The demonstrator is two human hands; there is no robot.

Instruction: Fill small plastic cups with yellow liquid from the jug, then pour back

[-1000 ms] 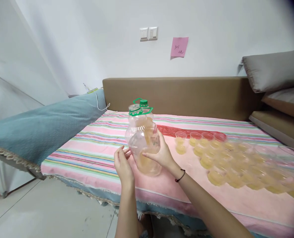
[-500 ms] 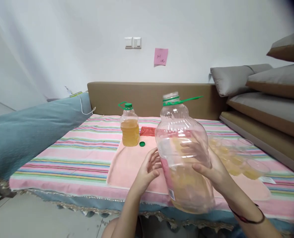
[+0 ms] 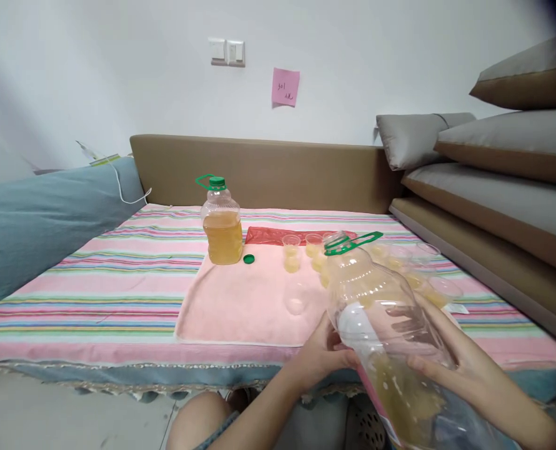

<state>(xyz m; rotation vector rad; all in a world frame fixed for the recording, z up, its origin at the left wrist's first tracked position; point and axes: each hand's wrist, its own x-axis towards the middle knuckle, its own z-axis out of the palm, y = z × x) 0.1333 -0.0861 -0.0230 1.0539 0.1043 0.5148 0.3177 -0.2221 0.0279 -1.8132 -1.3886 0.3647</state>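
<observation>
A large clear plastic bottle leans with its uncapped mouth up and to the left, a green handle ring round its neck. A little yellow liquid shows low inside it. My right hand grips the bottle's right side. On its left side, my left hand wraps round the wall, its fingertips partly hidden. Just beyond the mouth stand several clear plastic cups with yellow liquid. One clear cup without visible liquid sits nearer, left of the bottle. More filled cups are partly hidden behind the bottle.
A capped bottle of yellow liquid stands at the back left, with a loose green cap beside it. Red plastic lies behind the cups. A pink cloth covers part of the striped bed cover. Cushions are stacked at right.
The bottle has moved lower and right and leans further left. My left hand has closed onto its side from being apart. The view has shifted, showing more cups.
</observation>
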